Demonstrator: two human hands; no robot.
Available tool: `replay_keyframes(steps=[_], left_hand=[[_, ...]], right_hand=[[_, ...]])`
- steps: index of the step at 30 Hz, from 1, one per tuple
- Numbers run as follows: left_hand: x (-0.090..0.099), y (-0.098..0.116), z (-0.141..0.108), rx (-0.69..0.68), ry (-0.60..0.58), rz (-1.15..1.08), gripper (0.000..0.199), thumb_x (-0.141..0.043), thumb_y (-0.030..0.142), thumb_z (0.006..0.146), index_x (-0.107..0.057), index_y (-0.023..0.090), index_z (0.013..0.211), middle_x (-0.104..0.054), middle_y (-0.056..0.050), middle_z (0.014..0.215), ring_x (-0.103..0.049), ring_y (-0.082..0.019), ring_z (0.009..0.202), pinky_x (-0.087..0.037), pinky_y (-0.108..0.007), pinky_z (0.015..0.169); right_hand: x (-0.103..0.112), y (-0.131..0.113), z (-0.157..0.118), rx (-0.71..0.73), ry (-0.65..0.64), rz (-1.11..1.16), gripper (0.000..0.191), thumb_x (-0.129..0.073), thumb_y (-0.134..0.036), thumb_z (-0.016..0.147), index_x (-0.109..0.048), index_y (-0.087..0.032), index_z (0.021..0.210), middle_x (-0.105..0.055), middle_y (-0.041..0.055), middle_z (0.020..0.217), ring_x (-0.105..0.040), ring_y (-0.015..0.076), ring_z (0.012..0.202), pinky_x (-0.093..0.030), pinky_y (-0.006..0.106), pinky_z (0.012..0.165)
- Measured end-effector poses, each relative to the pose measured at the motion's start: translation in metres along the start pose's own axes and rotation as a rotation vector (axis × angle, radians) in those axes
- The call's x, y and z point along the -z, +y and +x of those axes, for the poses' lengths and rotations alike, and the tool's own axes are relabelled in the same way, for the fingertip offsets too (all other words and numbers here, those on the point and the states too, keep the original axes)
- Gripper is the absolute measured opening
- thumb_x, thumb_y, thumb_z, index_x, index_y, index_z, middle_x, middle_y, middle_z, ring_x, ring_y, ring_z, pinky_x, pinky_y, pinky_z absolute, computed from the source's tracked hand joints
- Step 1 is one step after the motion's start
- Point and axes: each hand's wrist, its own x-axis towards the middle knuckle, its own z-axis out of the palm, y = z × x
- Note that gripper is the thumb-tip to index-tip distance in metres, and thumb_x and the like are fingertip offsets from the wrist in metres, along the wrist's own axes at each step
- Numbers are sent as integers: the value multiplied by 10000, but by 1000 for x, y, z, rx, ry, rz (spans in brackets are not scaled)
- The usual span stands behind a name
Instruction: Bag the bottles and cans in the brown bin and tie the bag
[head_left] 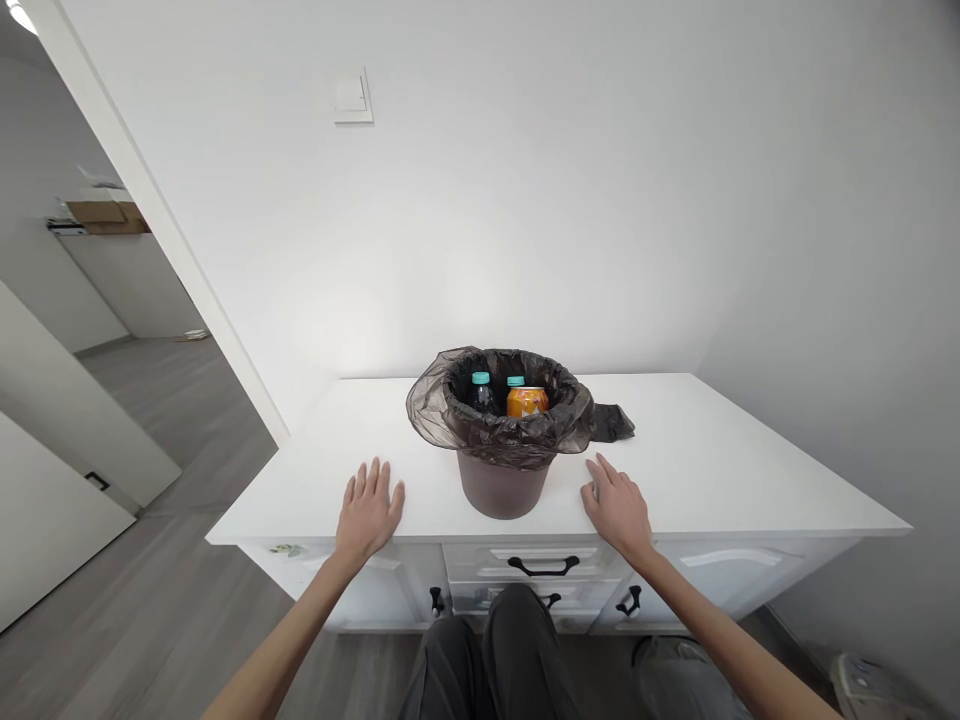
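Note:
A brown trash bin (504, 490) stands upright on the white cabinet top (720, 460), between my two hands. Its black plastic bag (517, 435) is folded out over the rim. Inside show an orange can (527, 401) and two bottles with teal caps, one bottle (484, 396) at the left and another cap (515, 381) behind the can; their lower parts are hidden. My left hand (369, 512) lies flat on the top, left of the bin, fingers stretched out. To the bin's right, my right hand (618, 503) rests on the surface with fingers extended, holding nothing.
A folded black plastic bag (613, 423) lies right of the bin. Below are a drawer handle (543, 567) and cabinet doors. A light switch (352, 97) is on the wall behind. At the left is a doorway with a cardboard box (109, 217) beyond.

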Motion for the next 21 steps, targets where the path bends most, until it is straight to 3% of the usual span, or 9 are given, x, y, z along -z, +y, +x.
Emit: replay_keyframes(steps=[11,21], left_hand=[[-1,-2,-1,-20,-12,22,668,-291,466,1028,-477,64,1527,-392,-159,1626,-328,-371,1529,-290,-541,1240],[0,-2,0,-16,-22,-9,666,-308,462,1018,-470,73,1534,-399,-157,1624,-310,-365,1538,-273,-537,1248]], right_hand=[[9,-3,-1,28,-8,-4,469,-413,-219,983,-639,-156,1389,-574,66,1508,-610,274,1085,-452,397,942],[10,-2,-2,30,16,1,453,-416,-221,990,-650,-163,1374,-588,62,1493,-619,274,1068,-466,402,927]])
